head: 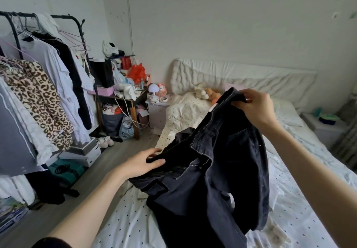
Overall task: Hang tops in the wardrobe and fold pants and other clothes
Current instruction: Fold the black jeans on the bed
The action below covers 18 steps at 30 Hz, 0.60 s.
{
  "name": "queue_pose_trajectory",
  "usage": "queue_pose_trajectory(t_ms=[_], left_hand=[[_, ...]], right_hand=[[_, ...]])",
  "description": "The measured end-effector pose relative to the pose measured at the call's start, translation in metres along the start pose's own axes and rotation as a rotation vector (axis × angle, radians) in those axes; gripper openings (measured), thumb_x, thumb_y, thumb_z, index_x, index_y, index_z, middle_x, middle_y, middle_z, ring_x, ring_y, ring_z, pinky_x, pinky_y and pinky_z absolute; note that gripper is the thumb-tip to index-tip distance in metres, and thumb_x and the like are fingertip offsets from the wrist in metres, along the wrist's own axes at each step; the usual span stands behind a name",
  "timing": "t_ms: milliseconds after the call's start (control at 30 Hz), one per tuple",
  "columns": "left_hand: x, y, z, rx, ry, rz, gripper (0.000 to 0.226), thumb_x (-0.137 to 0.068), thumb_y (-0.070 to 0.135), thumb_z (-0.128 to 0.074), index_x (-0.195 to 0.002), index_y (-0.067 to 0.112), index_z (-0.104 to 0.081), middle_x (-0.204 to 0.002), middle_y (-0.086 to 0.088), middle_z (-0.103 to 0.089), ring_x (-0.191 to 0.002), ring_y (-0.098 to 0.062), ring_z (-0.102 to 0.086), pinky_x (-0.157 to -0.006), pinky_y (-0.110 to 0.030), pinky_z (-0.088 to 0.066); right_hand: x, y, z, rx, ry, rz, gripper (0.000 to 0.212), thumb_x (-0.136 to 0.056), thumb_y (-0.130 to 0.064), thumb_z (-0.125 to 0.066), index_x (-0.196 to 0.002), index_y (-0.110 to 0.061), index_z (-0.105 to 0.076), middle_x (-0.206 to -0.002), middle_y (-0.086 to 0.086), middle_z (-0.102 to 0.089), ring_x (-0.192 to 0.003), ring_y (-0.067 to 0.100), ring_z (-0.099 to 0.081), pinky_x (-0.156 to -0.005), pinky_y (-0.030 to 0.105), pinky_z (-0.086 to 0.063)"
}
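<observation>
we hold the jeans (222, 162) up over the bed (289, 199) with 2 hands. our right hand (253, 106) is raised and pinches the waistband at 1 end, fingers curled round the folded denim. our left hand (143, 162) sits lower, thumb on top and fingers under the other side of the waist, gripping the cloth. the legs hang down and bunch on the sheet in front of us.

we judge the jeans to be fairly heavy for clothing – thick dark denim, soft enough to drape yet stiff at the seams, waistband and pockets. not slippery, not fragile. the waistband is the firmest place to hold; for folding, we would likely take both ends of it, let the legs drop straight, then lay 1 leg over the other on the bed.

no brand or writing can be read on the jeans – a small pale patch near the waistband is too blurred to make out. the boxes under the rack (48, 18) show no legible print either.
</observation>
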<state>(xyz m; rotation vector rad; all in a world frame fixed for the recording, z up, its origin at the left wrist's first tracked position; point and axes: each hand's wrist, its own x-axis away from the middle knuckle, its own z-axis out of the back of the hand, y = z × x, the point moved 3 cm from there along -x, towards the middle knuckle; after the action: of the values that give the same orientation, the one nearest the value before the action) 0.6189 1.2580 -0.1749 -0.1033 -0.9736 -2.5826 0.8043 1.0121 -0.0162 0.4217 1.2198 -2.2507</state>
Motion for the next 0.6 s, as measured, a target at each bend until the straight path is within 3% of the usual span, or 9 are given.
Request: queue_pose_trajectory(t_ms=[67, 167, 233, 367, 433, 467, 533, 600], left_hand=[[0.000, 0.000, 0.001, 0.028, -0.045, -0.010, 0.092, -0.063, 0.080, -0.047, -0.142, 0.036, -0.031, -0.142, 0.013, -0.040, -0.128, -0.010, -0.041, -0.110, -0.038, -0.031], [0.001, 0.000, -0.007, 0.061, -0.160, -0.049, 0.081, -0.077, 0.057, -0.059, -0.145, 0.032, -0.024, -0.145, 0.013, -0.034, -0.123, -0.001, -0.036, -0.097, -0.015, -0.031], [0.001, 0.001, -0.011, 0.058, -0.211, -0.062, 0.084, -0.079, 0.048, -0.064, -0.147, 0.030, -0.018, -0.143, 0.017, -0.029, -0.123, 0.002, -0.030, -0.092, -0.009, -0.027], [-0.001, -0.001, -0.013, 0.079, -0.306, -0.033, 0.106, -0.071, 0.049, -0.073, -0.149, 0.032, -0.003, -0.148, 0.015, -0.017, -0.135, -0.005, -0.020, -0.103, -0.017, -0.022], [-0.003, -0.001, -0.015, 0.038, -0.272, -0.023, 0.107, -0.072, 0.040, -0.078, -0.150, 0.031, -0.005, -0.147, 0.016, -0.018, -0.137, -0.009, -0.022, -0.111, -0.025, -0.023], [-0.005, -0.001, -0.015, 0.010, -0.195, -0.023, 0.098, -0.073, 0.036, -0.078, -0.148, 0.028, -0.015, -0.146, 0.014, -0.026, -0.135, -0.012, -0.029, -0.112, -0.032, -0.026], [-0.012, -0.003, -0.012, 0.016, 0.017, -0.026, 0.059, -0.079, 0.029, -0.073, -0.130, 0.025, -0.044, -0.132, 0.006, -0.050, -0.123, -0.018, -0.047, -0.106, -0.041, -0.037], [-0.014, -0.006, -0.004, 0.097, 0.174, -0.012, 0.029, -0.081, 0.025, -0.072, -0.107, 0.023, -0.058, -0.109, 0.003, -0.063, -0.105, -0.017, -0.059, -0.093, -0.034, -0.047]], right_hand=[[-0.004, 0.006, 0.003, -0.035, 0.059, -0.060, 0.027, -0.078, -0.011, -0.071, -0.105, -0.012, -0.071, -0.101, 0.009, -0.070, -0.096, 0.025, -0.063, -0.088, 0.039, -0.049], [-0.010, 0.013, 0.007, -0.040, 0.111, -0.131, 0.029, -0.078, -0.017, -0.070, -0.107, -0.018, -0.070, -0.104, 0.007, -0.070, -0.099, 0.025, -0.063, -0.091, 0.042, -0.048], [-0.013, 0.016, 0.008, -0.036, 0.141, -0.149, 0.029, -0.078, -0.019, -0.070, -0.108, -0.020, -0.070, -0.104, 0.006, -0.070, -0.099, 0.024, -0.062, -0.090, 0.038, -0.048], [-0.018, 0.021, 0.008, -0.040, 0.197, -0.179, 0.028, -0.079, -0.020, -0.069, -0.107, -0.020, -0.070, -0.105, 0.006, -0.069, -0.099, 0.024, -0.061, -0.079, 0.027, -0.040], [-0.018, 0.025, 0.009, -0.045, 0.208, -0.186, 0.029, -0.079, -0.019, -0.068, -0.108, -0.019, -0.070, -0.106, 0.007, -0.069, -0.098, 0.025, -0.061, -0.077, 0.025, -0.038], [-0.018, 0.026, 0.010, -0.046, 0.212, -0.186, 0.029, -0.079, -0.019, -0.068, -0.108, -0.019, -0.070, -0.105, 0.007, -0.069, -0.098, 0.025, -0.061, -0.077, 0.024, -0.037], [-0.018, 0.027, 0.011, -0.055, 0.215, -0.188, 0.029, -0.079, -0.019, -0.068, -0.108, -0.019, -0.070, -0.105, 0.007, -0.069, -0.098, 0.025, -0.061, -0.078, 0.025, -0.039], [-0.018, 0.027, 0.013, -0.067, 0.221, -0.192, 0.029, -0.078, -0.019, -0.069, -0.107, -0.020, -0.071, -0.103, 0.007, -0.070, -0.099, 0.024, -0.061, -0.081, 0.027, -0.041]])
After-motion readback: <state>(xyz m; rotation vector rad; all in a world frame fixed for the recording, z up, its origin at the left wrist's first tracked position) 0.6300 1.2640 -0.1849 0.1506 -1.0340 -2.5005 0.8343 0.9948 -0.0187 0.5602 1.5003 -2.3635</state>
